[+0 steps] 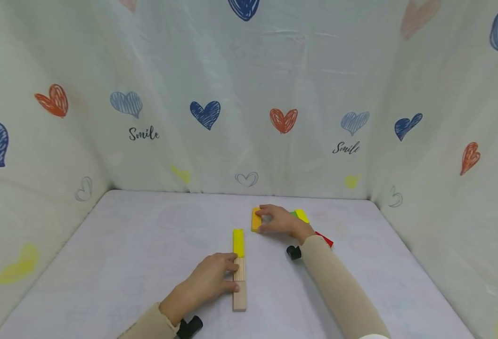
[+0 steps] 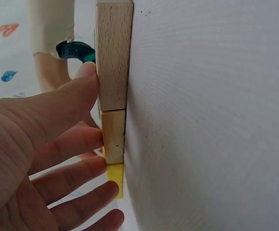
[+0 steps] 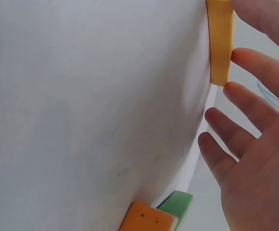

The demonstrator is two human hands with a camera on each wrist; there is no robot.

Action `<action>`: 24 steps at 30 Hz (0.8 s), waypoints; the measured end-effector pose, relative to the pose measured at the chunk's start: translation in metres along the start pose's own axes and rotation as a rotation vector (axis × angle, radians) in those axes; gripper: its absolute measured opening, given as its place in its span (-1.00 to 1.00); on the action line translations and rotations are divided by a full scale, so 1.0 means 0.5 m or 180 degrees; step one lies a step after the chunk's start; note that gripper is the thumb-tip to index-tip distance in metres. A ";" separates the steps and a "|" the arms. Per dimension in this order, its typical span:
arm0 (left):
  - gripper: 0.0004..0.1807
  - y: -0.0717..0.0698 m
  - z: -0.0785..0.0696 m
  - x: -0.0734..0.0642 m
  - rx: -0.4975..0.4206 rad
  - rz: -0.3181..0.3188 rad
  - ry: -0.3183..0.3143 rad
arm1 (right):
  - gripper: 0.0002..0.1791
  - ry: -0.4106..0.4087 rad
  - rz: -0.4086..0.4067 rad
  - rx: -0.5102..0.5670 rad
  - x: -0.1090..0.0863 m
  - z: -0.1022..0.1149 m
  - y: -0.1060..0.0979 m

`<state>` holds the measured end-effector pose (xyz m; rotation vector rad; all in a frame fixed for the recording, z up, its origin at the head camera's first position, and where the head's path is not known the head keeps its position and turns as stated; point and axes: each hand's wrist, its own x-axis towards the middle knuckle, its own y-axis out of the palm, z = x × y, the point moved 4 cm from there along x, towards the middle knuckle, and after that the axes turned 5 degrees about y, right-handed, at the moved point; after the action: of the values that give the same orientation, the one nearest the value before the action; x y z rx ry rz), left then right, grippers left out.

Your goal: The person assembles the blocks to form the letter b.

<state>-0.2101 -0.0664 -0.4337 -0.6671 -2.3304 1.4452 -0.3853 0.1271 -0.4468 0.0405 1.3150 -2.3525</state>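
Three blocks lie end to end in a straight row in the head view: a yellow block (image 1: 238, 241) at the far end, a striped wooden block (image 1: 241, 270) in the middle and a plain wooden block (image 1: 239, 302) nearest. My left hand (image 1: 210, 275) is at the row's left side, its thumb against the plain block and its extended fingers alongside the others. Farther back and to the right, my right hand (image 1: 280, 220) touches a yellow-orange block (image 1: 255, 223) with its fingertips. In the right wrist view its fingers are spread, the lower ones off the block.
Behind my right wrist lie a yellow block (image 1: 302, 215), a partly hidden green block (image 1: 293, 213) and a red block (image 1: 326, 239). In the right wrist view an orange block (image 3: 149, 219) shows. A curtain (image 1: 249, 150) printed with hearts surrounds the white tabletop (image 1: 147, 254).
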 end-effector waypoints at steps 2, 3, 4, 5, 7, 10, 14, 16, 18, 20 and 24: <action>-0.44 -0.001 0.000 0.001 0.0038 -0.0028 0.0009 | -0.36 0.0004 -0.0012 0.0026 0.002 -0.003 -0.001; -0.44 -0.001 -0.001 0.002 0.0060 -0.0041 0.0012 | -0.36 -0.0003 -0.0016 0.0054 0.003 -0.003 -0.001; -0.44 -0.001 0.000 0.002 0.0071 -0.0046 0.0010 | -0.36 -0.0026 -0.0020 0.0053 0.006 -0.003 0.000; -0.44 -0.002 0.000 0.002 0.0072 -0.0043 0.0004 | -0.35 -0.0042 -0.0014 0.0052 0.009 -0.002 0.002; -0.44 -0.001 0.000 0.001 0.0060 -0.0016 -0.0014 | -0.35 -0.0110 -0.0007 -0.0017 0.015 0.000 0.005; -0.44 0.001 0.000 0.001 0.0032 0.0018 -0.0034 | -0.35 -0.0194 0.0020 -0.0130 0.024 0.009 0.010; -0.44 0.001 -0.001 0.002 0.0028 0.0025 -0.0037 | -0.36 -0.0253 0.0052 -0.0203 0.037 0.025 0.016; -0.44 0.000 -0.001 0.002 0.0022 0.0037 -0.0045 | -0.36 -0.0295 0.0073 -0.0205 0.042 0.035 0.018; -0.44 0.000 -0.002 0.003 0.0020 0.0046 -0.0051 | -0.36 -0.0341 0.0077 -0.0210 0.048 0.042 0.021; -0.45 -0.001 -0.002 0.002 0.0017 0.0053 -0.0060 | -0.36 -0.0375 0.0088 -0.0186 0.053 0.050 0.023; -0.45 0.000 -0.002 0.001 0.0017 0.0056 -0.0069 | -0.36 -0.0370 0.0117 -0.0176 0.060 0.061 0.031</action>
<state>-0.2100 -0.0653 -0.4333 -0.6755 -2.3420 1.4729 -0.4007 0.0845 -0.4496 -0.0871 1.3111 -2.2508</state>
